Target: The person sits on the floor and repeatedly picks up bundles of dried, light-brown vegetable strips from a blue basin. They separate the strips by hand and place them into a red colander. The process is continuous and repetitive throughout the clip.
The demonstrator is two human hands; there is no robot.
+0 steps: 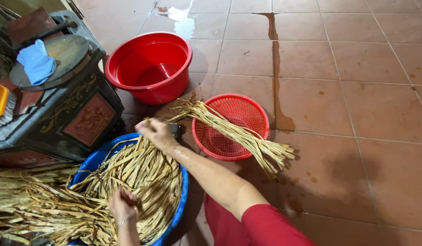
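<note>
Two hands are busy with dry yellow strips. The right hand (157, 133) is shut around a bundle (229, 132) that sticks out to the right, lying across the red basket (256, 109). The left hand (122, 203) is lower down, fingers curled into the strips (133, 182) heaped in the blue tub (94, 159). One red bucket (149, 64) stands behind.

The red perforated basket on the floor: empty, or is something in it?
Not filled: the red perforated basket shows bare mesh inside, while a bundle of tan strips lies across its rim, held at one end by the right hand.
</note>
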